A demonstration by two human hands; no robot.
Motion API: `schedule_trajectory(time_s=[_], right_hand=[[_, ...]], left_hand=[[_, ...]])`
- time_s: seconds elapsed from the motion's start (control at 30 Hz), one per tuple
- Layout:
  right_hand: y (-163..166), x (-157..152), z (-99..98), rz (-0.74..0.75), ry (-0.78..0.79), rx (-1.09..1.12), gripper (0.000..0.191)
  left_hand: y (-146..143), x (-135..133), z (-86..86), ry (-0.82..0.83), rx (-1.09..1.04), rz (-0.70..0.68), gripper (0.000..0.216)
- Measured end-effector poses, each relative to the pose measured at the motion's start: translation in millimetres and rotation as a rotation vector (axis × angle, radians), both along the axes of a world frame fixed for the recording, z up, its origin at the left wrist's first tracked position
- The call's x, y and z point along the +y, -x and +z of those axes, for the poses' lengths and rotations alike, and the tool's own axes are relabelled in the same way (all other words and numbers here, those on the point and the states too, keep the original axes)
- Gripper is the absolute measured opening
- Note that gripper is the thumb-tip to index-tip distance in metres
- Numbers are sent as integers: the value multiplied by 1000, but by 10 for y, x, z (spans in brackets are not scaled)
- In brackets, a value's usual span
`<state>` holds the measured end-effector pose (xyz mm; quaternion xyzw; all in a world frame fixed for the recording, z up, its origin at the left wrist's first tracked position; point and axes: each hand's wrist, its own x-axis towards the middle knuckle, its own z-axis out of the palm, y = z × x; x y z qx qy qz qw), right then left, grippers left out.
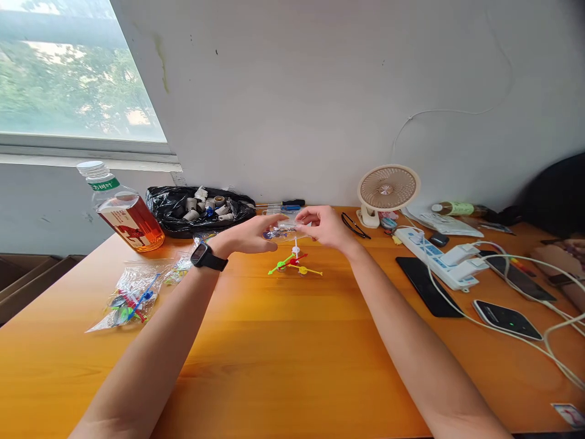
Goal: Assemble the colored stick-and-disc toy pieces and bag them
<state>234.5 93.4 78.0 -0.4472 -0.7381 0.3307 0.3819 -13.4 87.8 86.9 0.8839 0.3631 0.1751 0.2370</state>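
Observation:
My right hand (325, 225) pinches the edge of a clear plastic bag (284, 228) above the far part of the table, thumb against fingers. Small blue parts show through the bag's left side. On the bag's other side, my left hand (251, 234) has its thumb and fingers apart around it; whether they touch it is hard to see. Just below the hands, a cluster of thin plastic pieces (292, 263) in white, red, green and yellow rests on the wooden table (283, 353). A black watch is on my left wrist.
At left are a bag of colourful parts (132, 299), a bottle of amber drink (130, 219) and a black bag of grey pieces (171, 207). A screwdriver (292, 203) lies behind my hands. A fan (388, 189), power strip (434, 256), phones and cables occupy the right, near another person's arm.

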Motion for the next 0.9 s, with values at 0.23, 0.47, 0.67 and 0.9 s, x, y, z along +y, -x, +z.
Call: schedule_trajectory(time_s=[0.23, 0.47, 0.67, 0.9], right_hand=[[-154, 181, -172, -140, -61, -140, 11], [-120, 180, -463, -55, 149, -617, 30], [22, 117, -534, -61, 219, -676, 27], [-93, 205, -482, -122, 182, -574, 30]], left_hand=[[112, 70, -33, 13, 152, 65, 87], [164, 99, -41, 2, 210, 88, 83], [174, 89, -25, 6, 209, 97, 83], [224, 100, -27, -12, 196, 88, 85]])
